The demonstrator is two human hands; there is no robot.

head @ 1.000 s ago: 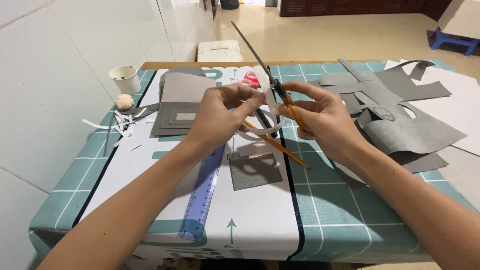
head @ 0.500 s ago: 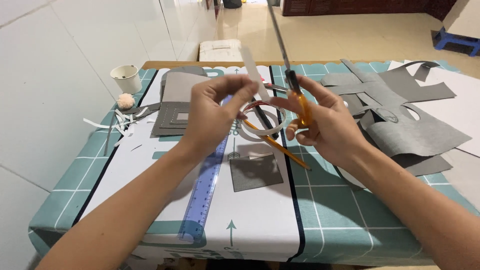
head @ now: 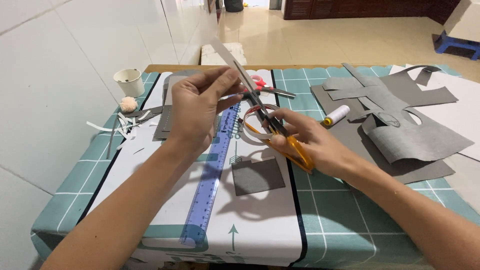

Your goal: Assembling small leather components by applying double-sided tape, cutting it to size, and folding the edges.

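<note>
My right hand (head: pixel 315 142) grips orange-handled scissors (head: pixel 280 135), blades pointing up and away to the left. My left hand (head: pixel 197 107) pinches a thin grey strip of material (head: pixel 223 51) that sticks up past the blades. Both hands hover above a blue ruler (head: pixel 212 172) and a roll of tape (head: pixel 260 122) on the table. A small grey cut piece (head: pixel 257 175) lies flat just below my right hand.
Large grey sheets and cut shapes (head: pixel 400 125) cover the right side, with a white thread spool (head: pixel 336 114) beside them. Red-handled scissors (head: pixel 265 86) lie at the back. A white cup (head: pixel 128 81), a pompom (head: pixel 128 104) and paper scraps (head: pixel 120 125) sit left.
The scissors have tilted back to the left, and the blades now meet the strip. My left hand has lifted the strip higher and shifted left.
</note>
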